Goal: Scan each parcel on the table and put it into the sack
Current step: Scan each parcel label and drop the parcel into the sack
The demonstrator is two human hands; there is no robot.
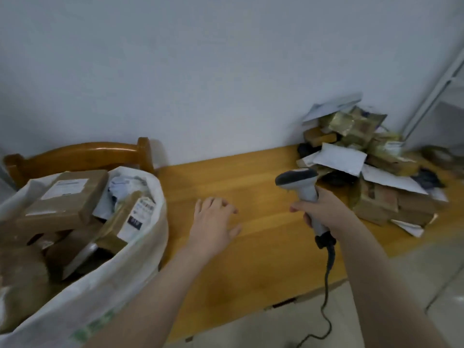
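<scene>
A heap of parcels (371, 167), brown boxes and white mailers, lies on the wooden table (226, 177) at the right against the wall. My right hand (324, 207) grips a grey barcode scanner (305, 189) by its handle, just left of the heap, its cable hanging down. My left hand (213, 222) hovers over the bare table middle, fingers relaxed and holding nothing. At the left stands the white sack (120, 272), its mouth wide, filled with several brown boxes such as the labelled box (67, 197) on top.
A wooden chair back (82, 156) rises behind the sack. A pale wall runs along the table's far edge. A white metal frame (437, 96) leans at the right. Tiled floor shows below the table's front edge.
</scene>
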